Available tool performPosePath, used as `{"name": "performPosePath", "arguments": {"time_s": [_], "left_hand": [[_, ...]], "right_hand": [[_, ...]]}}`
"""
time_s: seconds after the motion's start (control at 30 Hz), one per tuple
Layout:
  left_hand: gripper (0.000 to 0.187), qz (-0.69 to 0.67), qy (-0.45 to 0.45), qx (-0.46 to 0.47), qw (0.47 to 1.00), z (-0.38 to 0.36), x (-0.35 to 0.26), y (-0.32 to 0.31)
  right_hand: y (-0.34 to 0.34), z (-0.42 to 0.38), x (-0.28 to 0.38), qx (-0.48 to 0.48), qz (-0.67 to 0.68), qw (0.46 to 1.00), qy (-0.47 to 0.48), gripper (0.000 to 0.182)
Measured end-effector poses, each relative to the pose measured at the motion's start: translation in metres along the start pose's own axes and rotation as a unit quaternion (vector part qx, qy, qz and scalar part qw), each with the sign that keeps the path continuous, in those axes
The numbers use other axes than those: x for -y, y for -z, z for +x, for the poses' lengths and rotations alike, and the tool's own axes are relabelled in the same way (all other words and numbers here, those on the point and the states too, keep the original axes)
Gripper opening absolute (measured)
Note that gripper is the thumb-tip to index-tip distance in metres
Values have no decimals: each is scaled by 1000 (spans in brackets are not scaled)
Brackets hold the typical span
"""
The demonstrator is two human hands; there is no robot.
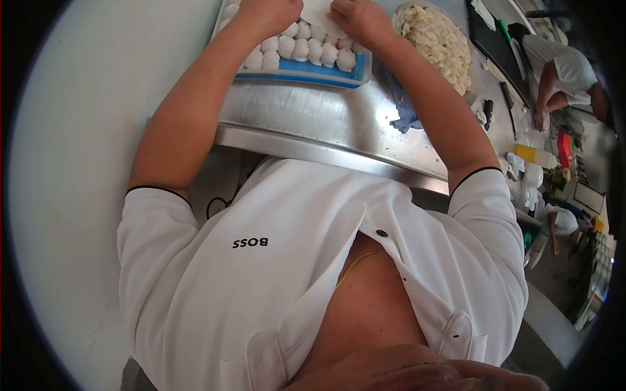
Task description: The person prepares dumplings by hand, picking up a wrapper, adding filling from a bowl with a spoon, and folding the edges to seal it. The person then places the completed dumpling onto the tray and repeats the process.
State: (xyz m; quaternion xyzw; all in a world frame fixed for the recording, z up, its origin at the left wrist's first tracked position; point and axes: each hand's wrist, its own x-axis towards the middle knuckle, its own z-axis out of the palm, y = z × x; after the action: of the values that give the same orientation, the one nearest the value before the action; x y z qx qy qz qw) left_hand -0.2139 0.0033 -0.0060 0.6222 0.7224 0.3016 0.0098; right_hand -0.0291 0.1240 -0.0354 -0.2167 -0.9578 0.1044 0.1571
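Observation:
A thin white wrapper (321, 12) spans the gap between my two hands at the top of the view. My left hand (268, 15) is closed, its fingertips pinching the wrapper's left side. On the other side, my right hand (360, 21) has its fingers pressed together on the wrapper's right edge. Directly beneath lies a shallow blue tray (316, 77) with a clear rim. Rows of small, round white dumplings (315, 51) fill much of it, with a bare blue strip along the near edge. The upper part of the tray is cut off by the frame.
Beside my right forearm stands a bowl of pale yellow, shredded filling (438, 47). A blue cloth (405, 116) lies on the steel table (313, 117). Farther right are a knife (508, 107) and a yellow bottle (535, 155). Another person (557, 62) bends over the counter; another stands farther back.

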Motion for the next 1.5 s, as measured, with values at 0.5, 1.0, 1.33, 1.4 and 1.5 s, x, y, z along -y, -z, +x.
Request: {"name": "performPosePath", "arguments": {"time_s": [0.5,1.0,1.33,1.4,1.5], "left_hand": [[23,0,28,21,999,1,-1,0],[22,-16,52,58,997,-2,-7,-1],[27,8,-109,136,985,-13,-12,-17],[36,96,-94,180,974,-16,-21,-19],[42,89,-32,221,971,-16,-33,-11]], "right_hand": [[1,12,26,16,1,997,-69,25],[3,6,41,7,7,995,-96,21],[-5,17,14,-74,87,978,-174,22],[-18,23,-10,-100,78,980,-154,21],[-8,27,-37,-94,239,938,-232,16]]}}
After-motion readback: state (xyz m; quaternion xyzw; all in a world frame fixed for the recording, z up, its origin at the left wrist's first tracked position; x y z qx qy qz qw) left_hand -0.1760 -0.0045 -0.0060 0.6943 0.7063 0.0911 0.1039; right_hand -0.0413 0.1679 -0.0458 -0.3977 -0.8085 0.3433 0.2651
